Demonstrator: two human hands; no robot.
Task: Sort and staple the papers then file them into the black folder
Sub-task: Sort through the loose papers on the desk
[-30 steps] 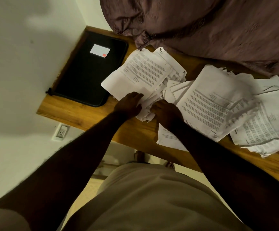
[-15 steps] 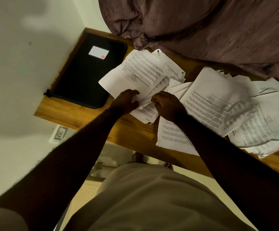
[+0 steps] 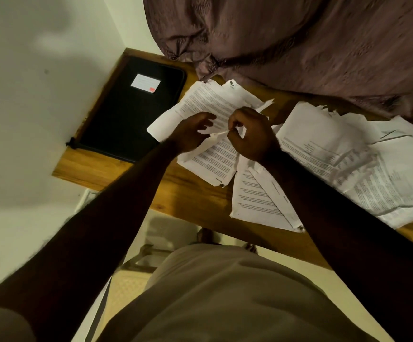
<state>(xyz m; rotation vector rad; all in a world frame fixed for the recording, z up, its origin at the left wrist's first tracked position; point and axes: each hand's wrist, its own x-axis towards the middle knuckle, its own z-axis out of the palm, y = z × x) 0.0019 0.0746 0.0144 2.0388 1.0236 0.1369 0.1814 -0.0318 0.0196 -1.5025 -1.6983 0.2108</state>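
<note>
The black folder [image 3: 129,114] with a white label lies shut at the left end of the wooden shelf [image 3: 131,174], against the wall. Printed papers [image 3: 212,102] lie beside it in a loose pile. My right hand [image 3: 249,134] is lifted above that pile and pinches a sheet of paper seen edge-on. My left hand [image 3: 193,132] hovers next to it with fingers spread, touching the lower edge of the same sheet. More printed sheets [image 3: 348,156] spread across the right of the shelf, and some [image 3: 257,203] lie under my right forearm. No stapler is visible.
A brown-purple curtain [image 3: 299,45] hangs over the back of the shelf and touches the top of the papers. A white wall [image 3: 27,95] bounds the left side. Beyond the shelf's front edge are the floor and my feet [image 3: 207,235].
Both hands rose from flat on the pile. My right hand picked up a sheet and turned it edge-on; the left hand opened beside it. A page near the front edge is now uncovered.
</note>
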